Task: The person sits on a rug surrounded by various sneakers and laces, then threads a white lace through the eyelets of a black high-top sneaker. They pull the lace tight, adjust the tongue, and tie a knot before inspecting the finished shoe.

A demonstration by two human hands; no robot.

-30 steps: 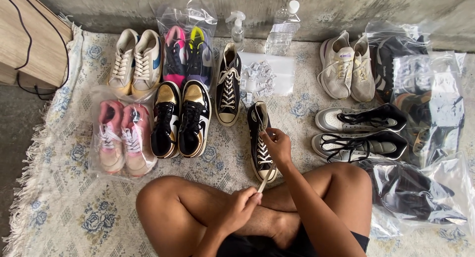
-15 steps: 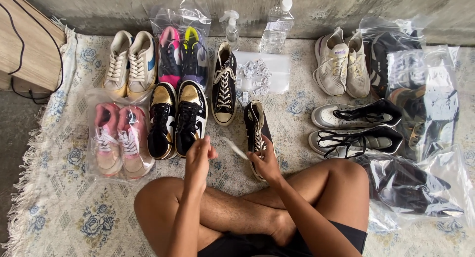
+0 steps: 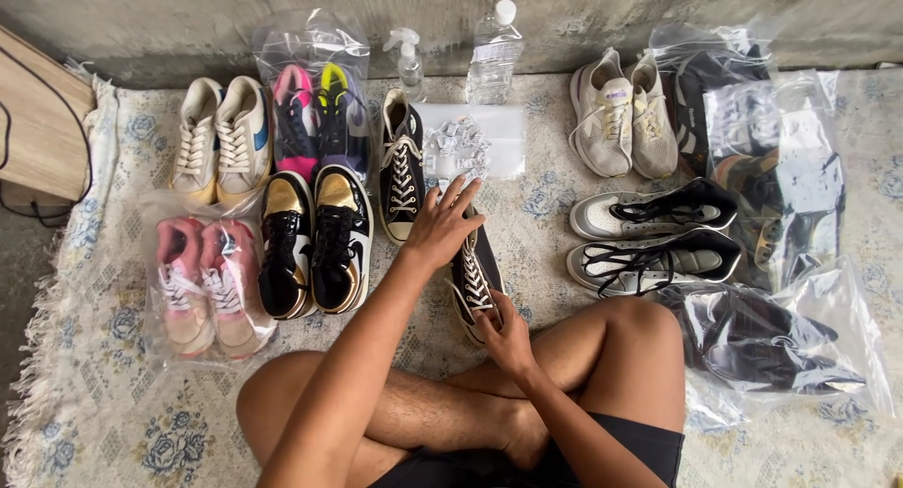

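While we sit cross-legged on the patterned rug (image 3: 113,385), our right hand (image 3: 508,336) rests on the heel end of a black high-top sneaker (image 3: 475,276) with white laces that lies on the rug just in front of our knees, toe pointing away from us. Its fingers are curled together and pressed on the shoe's lower laces, though we cannot tell whether they pinch a lace. Our left hand (image 3: 440,227) hovers over the toe end of the same sneaker with its fingers spread apart and holding nothing. Just beyond that hand lies the matching black high-top (image 3: 401,168), and beside it a clear bag of small white pieces (image 3: 470,142). Against the wall stand a spray bottle (image 3: 408,63) and a water bottle (image 3: 493,54). To the left we see 1 black and gold pair (image 3: 315,244), 1 pink pair in a plastic bag (image 3: 199,286), 1 white pair (image 3: 222,138) and 1 bagged pink and yellow pair (image 3: 315,112). To the right lie 1 grey pair (image 3: 623,117), 1 silver and black pair (image 3: 654,234) and several bagged dark shoes (image 3: 776,178).
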